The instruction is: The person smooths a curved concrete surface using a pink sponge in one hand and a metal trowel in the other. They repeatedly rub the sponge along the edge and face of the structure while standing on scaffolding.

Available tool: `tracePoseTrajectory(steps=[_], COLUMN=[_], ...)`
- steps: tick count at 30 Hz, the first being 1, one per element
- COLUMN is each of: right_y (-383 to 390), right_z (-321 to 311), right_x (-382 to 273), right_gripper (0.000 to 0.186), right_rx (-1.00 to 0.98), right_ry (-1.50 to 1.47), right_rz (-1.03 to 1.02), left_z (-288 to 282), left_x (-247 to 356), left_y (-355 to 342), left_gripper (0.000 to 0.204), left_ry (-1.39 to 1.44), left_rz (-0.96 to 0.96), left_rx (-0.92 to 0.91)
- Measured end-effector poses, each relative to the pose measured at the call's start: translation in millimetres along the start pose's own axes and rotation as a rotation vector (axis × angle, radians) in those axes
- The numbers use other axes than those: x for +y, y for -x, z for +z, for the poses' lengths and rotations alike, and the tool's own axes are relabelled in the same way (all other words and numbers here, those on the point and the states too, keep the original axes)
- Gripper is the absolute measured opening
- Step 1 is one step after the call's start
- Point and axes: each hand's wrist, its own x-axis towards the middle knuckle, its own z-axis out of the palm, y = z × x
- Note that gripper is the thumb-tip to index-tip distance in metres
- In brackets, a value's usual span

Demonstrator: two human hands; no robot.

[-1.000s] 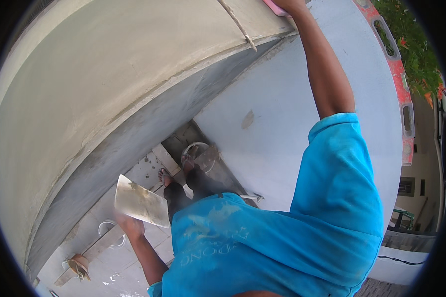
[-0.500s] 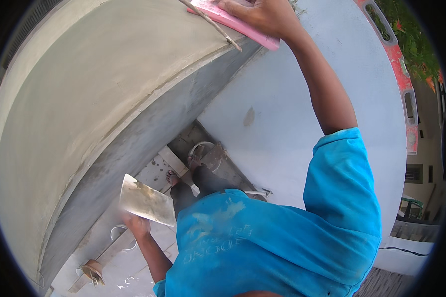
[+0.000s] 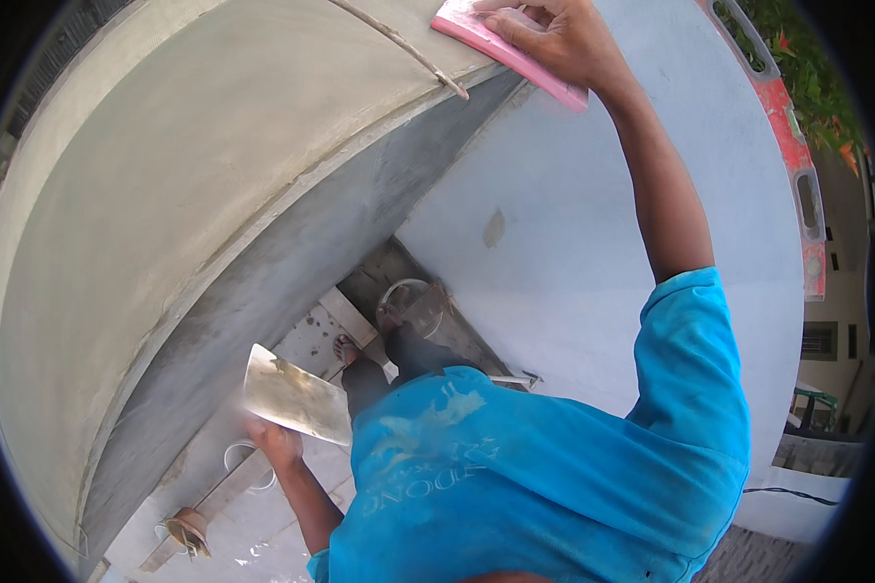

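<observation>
My right hand (image 3: 544,44) grips a pink rectangular pad (image 3: 508,65) against the top of the beige plastered surface (image 3: 185,146), near its corner with the pale wall (image 3: 574,223). A thin stick (image 3: 399,41) lies across that surface, left of the pad. Low at the middle left, my left hand (image 3: 277,437) holds a flat, smeared metal plate (image 3: 297,394) level in front of my body. The fingers under the plate are partly hidden and blurred.
My feet stand among boards (image 3: 350,316) and a round pail (image 3: 418,306) in the narrow corner below. Lower left are a white bucket (image 3: 251,484) and a tan container with a tool (image 3: 187,530). A red slotted bar (image 3: 778,117) edges the pale wall, with foliage beyond.
My right hand and the pink pad came down from the upper edge of the view, then shifted right along the surface. My left hand still holds the plate, slightly further right in view.
</observation>
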Motion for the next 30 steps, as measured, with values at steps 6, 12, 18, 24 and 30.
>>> tracePoseTrajectory(steps=[6,12,18,24,30], right_y=[-31,23,1,15,22], right_z=[5,-31,-11,-17,-11], right_x=[12,13,10,6,-25], right_gripper=[0.021,0.023,0.024,0.023,0.022], right_rx=[0.103,-0.064,0.107,0.032,0.012], right_ry=[0.007,0.028,0.081,0.166,0.093], right_rz=[0.020,0.048,-0.085,0.158,-0.081], left_z=[7,10,6,-6,-17], left_x=[7,7,5,-2,0], left_y=[3,-1,-7,-12,-9], left_gripper=[0.040,0.045,0.046,0.046,0.044], left_ry=[-0.016,-0.015,-0.049,-0.046,-0.060], left_rz=[-0.002,-0.009,0.059,0.021,0.038], left_rx=[-0.041,0.002,-0.066,-0.068,-0.144])
